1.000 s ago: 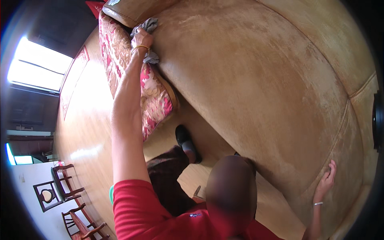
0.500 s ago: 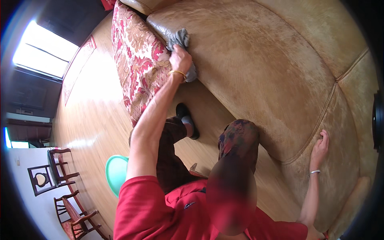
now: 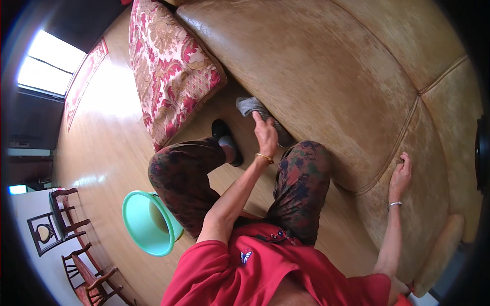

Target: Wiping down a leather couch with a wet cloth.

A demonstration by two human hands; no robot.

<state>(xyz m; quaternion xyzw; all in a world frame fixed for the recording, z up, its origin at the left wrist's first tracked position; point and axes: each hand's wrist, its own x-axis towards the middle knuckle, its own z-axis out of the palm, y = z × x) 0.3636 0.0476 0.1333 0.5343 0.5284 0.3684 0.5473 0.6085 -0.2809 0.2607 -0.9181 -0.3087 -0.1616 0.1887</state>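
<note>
A grey cloth [image 3: 248, 105] hangs in my left hand [image 3: 266, 136], whose fingers are closed on it. That hand is over the floor, between my knees and the front edge of the tan leather sofa [image 3: 316, 76]. Part of the cloth drapes behind the hand, against the sofa's front. My right hand [image 3: 400, 179] rests on the sofa at the right, beside a seam, its fingers loosely bent and holding nothing.
A cushion [image 3: 168, 71] with a red and gold floral pattern lies at the sofa's left end. Beside my left leg, a mint-green bucket [image 3: 148, 224] is on the wooden floor [image 3: 107, 168]. Dark wooden chairs [image 3: 89, 273] stand at the far left.
My left hand has drawn the cloth from the sofa's left end down toward my knees. The view has shifted, and more of the green bucket shows. My right hand still rests on the sofa.
</note>
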